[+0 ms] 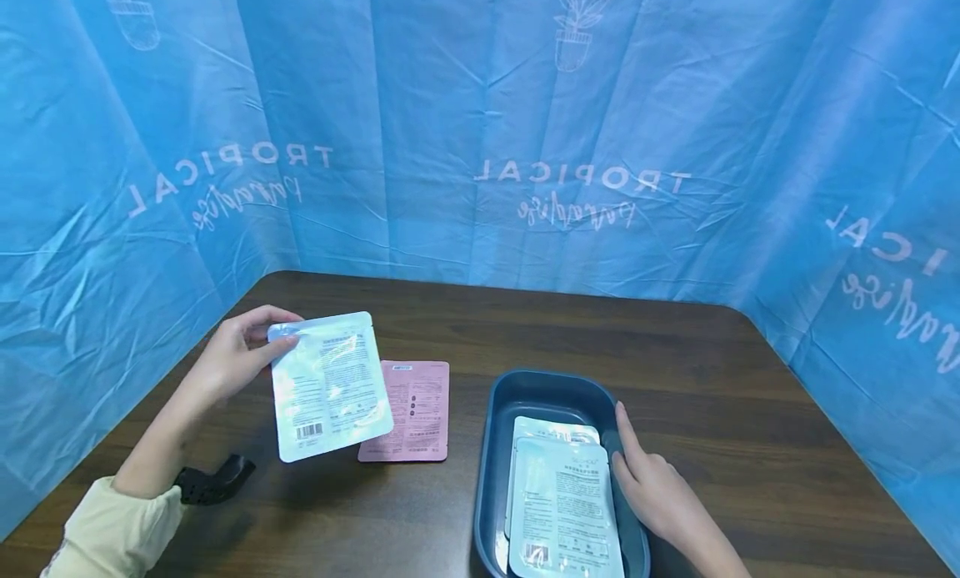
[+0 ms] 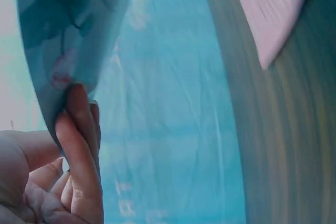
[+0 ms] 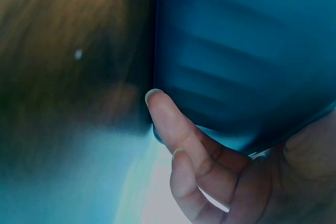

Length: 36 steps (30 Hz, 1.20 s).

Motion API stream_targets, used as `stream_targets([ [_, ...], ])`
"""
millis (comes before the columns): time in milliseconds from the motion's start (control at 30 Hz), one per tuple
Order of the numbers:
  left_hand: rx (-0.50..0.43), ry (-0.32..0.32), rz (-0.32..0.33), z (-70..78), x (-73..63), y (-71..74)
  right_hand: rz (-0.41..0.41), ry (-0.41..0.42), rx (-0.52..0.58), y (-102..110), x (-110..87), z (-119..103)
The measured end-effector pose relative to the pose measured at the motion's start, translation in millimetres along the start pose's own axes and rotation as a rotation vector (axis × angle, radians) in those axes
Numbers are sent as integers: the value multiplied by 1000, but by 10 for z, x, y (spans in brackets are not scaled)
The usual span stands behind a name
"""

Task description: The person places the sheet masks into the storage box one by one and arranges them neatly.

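In the head view, my left hand [image 1: 236, 354] pinches a light-blue face mask packet [image 1: 332, 390] by its upper left corner, raised above the table. Seen from the left wrist, my fingers [image 2: 79, 166] lie behind the packet [image 2: 58, 51], whose flower-printed side shows there. A pink face mask packet [image 1: 416, 411] lies on the table, partly covered by the raised one. My right hand [image 1: 660, 490] holds the right wall of a dark blue bin [image 1: 484, 478], thumb at the rim and fingers along the outer side. Pale face mask packets [image 1: 566, 511] lie overlapping in the bin.
The brown wooden table [image 1: 697, 369] is bordered by blue printed curtain [image 1: 600, 119] at the back and both sides. A black curved strap piece [image 1: 217, 480] sits at my left wrist. The bin's near end runs out of the head view.
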<state>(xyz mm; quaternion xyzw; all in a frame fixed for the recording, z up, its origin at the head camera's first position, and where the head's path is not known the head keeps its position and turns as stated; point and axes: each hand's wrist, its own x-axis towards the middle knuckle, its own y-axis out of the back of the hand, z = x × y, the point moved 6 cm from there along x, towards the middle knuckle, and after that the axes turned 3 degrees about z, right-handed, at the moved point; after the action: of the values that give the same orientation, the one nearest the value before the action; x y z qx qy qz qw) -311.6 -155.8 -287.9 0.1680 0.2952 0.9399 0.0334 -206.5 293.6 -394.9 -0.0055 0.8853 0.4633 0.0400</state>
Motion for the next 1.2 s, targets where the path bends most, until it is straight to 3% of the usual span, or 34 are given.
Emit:
stream_targets([
  [167, -214, 13, -90, 214, 11, -281, 0, 4, 2, 5, -1, -7],
  [467, -381, 41, -223, 495, 59, -772, 4, 20, 0, 17, 5, -7],
  [767, -456, 25, -319, 730, 34, -1365, 11, 22, 2, 7, 1, -7],
  [1000, -469, 8, -365, 851, 29, -1741, 19, 19, 0, 12, 1, -15],
  [1200, -492, -9, -448, 910, -38, -2030, 22, 22, 5, 20, -3, -19],
])
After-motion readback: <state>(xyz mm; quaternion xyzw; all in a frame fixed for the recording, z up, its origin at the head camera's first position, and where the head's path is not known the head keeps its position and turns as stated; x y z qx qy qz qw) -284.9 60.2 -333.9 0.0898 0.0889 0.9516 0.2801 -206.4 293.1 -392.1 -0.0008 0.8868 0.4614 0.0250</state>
